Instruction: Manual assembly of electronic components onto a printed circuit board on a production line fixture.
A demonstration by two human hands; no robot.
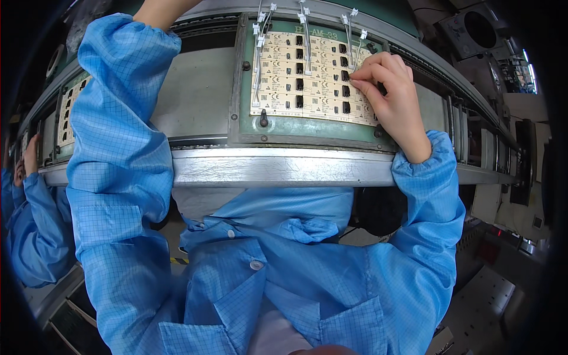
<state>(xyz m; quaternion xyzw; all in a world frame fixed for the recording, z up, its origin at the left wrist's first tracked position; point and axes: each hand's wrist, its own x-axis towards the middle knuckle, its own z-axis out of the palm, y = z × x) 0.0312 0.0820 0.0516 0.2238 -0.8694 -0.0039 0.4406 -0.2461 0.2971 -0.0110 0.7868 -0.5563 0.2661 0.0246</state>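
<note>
My right hand (389,86) is over the right side of a cream circuit board panel (280,106). Thumb and forefinger are pinched together beside a black component (345,76); whatever they hold, if anything, is too small to make out. The panel carries rows of black parts and sits in a green fixture (307,126). Thin wires with white connectors (261,41) stand up from it and lean past its far edge. My left arm, in a blue checked sleeve (121,106), reaches up and out of the picture; only the wrist shows at the top edge, the hand being beyond it.
A scratched metal rail (284,168) runs along the near side of the conveyor line. Bare grey plate (198,94) lies left of the fixture. Farther left, another panel (66,115) sits on the line, and a co-worker's hand (31,155) rests near the rail.
</note>
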